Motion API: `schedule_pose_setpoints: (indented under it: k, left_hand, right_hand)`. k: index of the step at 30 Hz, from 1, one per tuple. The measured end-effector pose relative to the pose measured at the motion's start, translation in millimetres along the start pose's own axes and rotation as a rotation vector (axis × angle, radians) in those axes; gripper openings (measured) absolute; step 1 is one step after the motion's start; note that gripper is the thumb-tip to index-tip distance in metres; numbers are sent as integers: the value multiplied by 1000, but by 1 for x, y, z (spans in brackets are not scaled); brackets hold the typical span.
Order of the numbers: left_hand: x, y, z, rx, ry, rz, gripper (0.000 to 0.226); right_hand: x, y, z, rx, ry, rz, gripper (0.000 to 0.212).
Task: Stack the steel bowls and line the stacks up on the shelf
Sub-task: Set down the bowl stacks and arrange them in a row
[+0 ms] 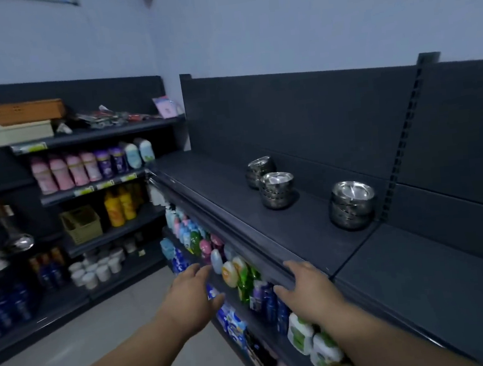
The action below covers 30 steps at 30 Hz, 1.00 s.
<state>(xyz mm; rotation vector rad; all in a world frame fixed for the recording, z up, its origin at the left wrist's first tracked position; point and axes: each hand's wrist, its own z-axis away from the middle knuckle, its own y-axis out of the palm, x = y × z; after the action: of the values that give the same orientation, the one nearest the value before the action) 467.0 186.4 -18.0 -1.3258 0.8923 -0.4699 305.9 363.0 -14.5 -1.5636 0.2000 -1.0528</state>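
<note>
On the dark shelf (pixel 220 190), three stacks of steel bowls (pixel 277 191) stand well beyond the fingertips, the left hand (pixel 192 293) loosely spread and empty, the right hand (pixel 306 285) resting straight, empty fingers against the shelf's front edge.

L hand (pixel 192 293) open, empty | R hand (pixel 305 287) open, fingers fwd
</note>
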Motion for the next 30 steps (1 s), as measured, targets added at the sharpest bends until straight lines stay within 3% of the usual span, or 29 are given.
schedule_pose_setpoints:
  k: [9, 21, 25, 30]
  left_hand:
    - [-13, -6, -166, -21, 45, 7, 73]
    - [-40, 17, -353, 121, 215, 362, 83]
    - [-44, 26, -410, 194, 318, 452, 85]
    - [-42, 36, -462, 416, 500, 532, 92]
  right_hand:
    - [-28, -27, -165, -40, 50, -90, 69]
    - [-37, -50, -284, -227, 207, -255, 80]
    - [-30, -45, -309, -284, 265, -390, 87]
    - [-24, -35, -332, -304, 396, -470, 77]
